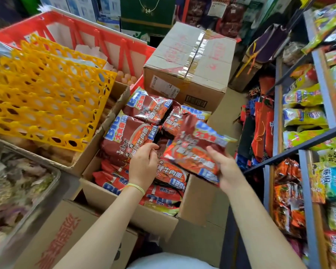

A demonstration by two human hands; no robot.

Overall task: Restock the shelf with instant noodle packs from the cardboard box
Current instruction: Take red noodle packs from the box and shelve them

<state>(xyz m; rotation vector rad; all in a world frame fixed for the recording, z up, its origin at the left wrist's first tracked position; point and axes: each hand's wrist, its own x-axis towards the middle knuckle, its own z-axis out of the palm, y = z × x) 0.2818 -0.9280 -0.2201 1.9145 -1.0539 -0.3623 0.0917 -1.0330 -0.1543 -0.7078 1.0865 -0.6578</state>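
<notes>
Right grip (226, 169) holds glossy red noodle pack (197, 150), blue-yellow corner.

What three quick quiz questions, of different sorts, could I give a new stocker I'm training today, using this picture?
1. True or false: the right hand holds a red noodle pack lifted above the open box.
2. The left hand is: A) on the yellow trays; B) among packs in the box; C) at the shelf.
3. On which side is the shelf?

Key: 1 true; 2 B; 3 right.
</notes>
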